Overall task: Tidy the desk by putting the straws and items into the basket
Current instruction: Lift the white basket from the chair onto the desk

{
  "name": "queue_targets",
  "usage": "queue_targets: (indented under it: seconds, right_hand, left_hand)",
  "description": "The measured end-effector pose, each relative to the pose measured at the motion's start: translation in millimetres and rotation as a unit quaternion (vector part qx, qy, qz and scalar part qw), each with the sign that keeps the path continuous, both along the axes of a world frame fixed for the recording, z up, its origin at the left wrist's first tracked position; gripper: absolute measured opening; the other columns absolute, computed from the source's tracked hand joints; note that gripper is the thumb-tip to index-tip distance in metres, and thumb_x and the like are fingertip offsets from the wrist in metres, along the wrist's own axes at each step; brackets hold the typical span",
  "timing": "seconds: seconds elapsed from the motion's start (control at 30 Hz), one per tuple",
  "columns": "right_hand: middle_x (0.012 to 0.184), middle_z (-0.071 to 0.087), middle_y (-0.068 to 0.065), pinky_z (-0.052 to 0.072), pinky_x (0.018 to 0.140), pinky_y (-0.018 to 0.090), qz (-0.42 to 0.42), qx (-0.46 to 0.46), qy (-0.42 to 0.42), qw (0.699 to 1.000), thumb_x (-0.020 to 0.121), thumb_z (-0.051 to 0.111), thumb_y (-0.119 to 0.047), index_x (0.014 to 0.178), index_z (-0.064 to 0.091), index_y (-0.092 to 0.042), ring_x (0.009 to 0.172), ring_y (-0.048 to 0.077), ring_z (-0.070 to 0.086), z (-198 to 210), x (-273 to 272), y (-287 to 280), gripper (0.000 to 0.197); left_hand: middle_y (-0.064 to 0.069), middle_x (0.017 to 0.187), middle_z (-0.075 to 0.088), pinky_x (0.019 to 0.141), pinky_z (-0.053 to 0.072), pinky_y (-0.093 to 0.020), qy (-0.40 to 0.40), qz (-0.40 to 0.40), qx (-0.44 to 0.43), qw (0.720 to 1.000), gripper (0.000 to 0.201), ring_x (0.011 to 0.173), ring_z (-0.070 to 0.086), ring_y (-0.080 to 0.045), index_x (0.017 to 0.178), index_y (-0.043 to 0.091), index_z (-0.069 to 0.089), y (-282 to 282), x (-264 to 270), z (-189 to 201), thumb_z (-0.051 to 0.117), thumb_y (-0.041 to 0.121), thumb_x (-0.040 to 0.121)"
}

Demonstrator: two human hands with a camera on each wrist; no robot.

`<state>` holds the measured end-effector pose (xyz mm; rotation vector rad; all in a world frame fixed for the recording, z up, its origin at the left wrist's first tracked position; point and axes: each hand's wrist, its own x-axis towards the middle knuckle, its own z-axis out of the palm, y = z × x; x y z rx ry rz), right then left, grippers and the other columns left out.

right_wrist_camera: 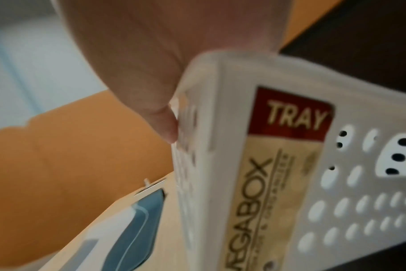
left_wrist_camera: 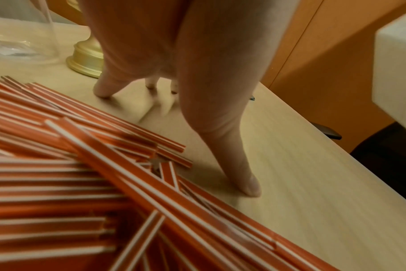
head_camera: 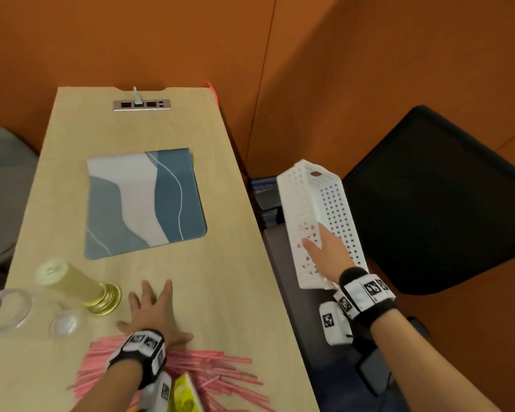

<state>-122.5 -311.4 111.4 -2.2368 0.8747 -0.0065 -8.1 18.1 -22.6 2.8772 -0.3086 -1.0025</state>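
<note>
A heap of pink-and-white straws lies at the near edge of the wooden desk. My left hand rests flat on the desk just beyond the heap, fingers spread and straight. To the right, off the desk, my right hand grips the rim of a white perforated basket, which hangs tilted in the air with its labelled bottom toward the wrist camera. A yellow packet lies among the straws by my wrist.
A gold-based cylinder lies on its side at the desk's left, beside a clear glass and a small clear lid. A blue-and-white mat covers mid-desk. A black chair stands at right, and orange walls enclose the desk.
</note>
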Motion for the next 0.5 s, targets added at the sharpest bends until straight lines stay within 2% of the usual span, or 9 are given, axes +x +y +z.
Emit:
queue_targets:
  seconds: [0.07,0.1,0.17,0.23,0.37,0.5]
  right_hand:
    - [0.131,0.059,0.006,0.050,0.079,0.032,0.058,-0.028,0.038,0.997,0.102,0.045,-0.032,0.147,0.034,-0.020,0.103,0.025,0.064,12,15,39,0.048]
    - [0.131,0.059,0.009,0.050,0.079,0.033,0.087,-0.043,0.063,0.993,0.103,0.044,-0.030,0.149,0.031,-0.019,0.101,0.027,0.064,13,23,58,0.049]
    - [0.128,0.060,0.014,0.052,0.087,0.039,0.126,-0.063,0.102,0.985,0.101,0.043,-0.025,0.146,0.033,-0.017,0.102,0.033,0.064,6,35,98,0.046]
    - [0.124,0.061,0.016,0.052,0.090,0.044,0.139,-0.070,0.131,0.979,0.098,0.043,-0.020,0.139,0.039,-0.017,0.103,0.036,0.062,-11,42,132,0.041]
    - [0.119,0.060,0.019,0.047,0.088,0.041,0.132,-0.072,0.188,0.971,0.093,0.040,-0.006,0.131,0.042,-0.012,0.109,0.038,0.059,-48,39,173,0.039]
    - [0.119,0.062,0.018,0.048,0.083,0.039,0.154,-0.050,0.233,0.959,0.097,0.036,-0.008,0.134,0.040,-0.012,0.105,0.035,0.061,-83,28,194,0.037]
  left_hand:
    - [-0.001,0.161,-0.022,0.105,0.020,-0.076,0.001,-0.007,-0.011,1.000,0.137,0.148,-0.013,-0.039,0.150,0.048,-0.005,5,-1,4,0.086,0.065,0.049]
    - [-0.002,0.161,-0.021,0.105,0.020,-0.077,0.005,-0.010,-0.017,1.000,0.137,0.148,-0.012,-0.039,0.150,0.048,-0.004,7,-1,6,0.086,0.065,0.049]
    - [-0.002,0.161,-0.020,0.103,0.020,-0.078,0.010,-0.016,-0.022,1.000,0.136,0.148,-0.012,-0.040,0.151,0.046,-0.003,11,0,8,0.087,0.063,0.050]
    - [-0.001,0.161,-0.019,0.104,0.021,-0.077,0.012,-0.024,-0.019,0.999,0.136,0.148,-0.011,-0.040,0.152,0.044,-0.002,15,2,8,0.088,0.061,0.051]
    - [0.000,0.162,-0.017,0.110,0.021,-0.070,0.001,-0.041,-0.033,0.999,0.133,0.150,-0.009,-0.034,0.154,0.038,0.000,26,4,7,0.087,0.059,0.055]
    - [-0.002,0.163,-0.017,0.113,0.016,-0.069,-0.005,-0.049,-0.035,0.998,0.132,0.150,-0.010,-0.033,0.154,0.035,0.000,32,7,5,0.086,0.058,0.058]
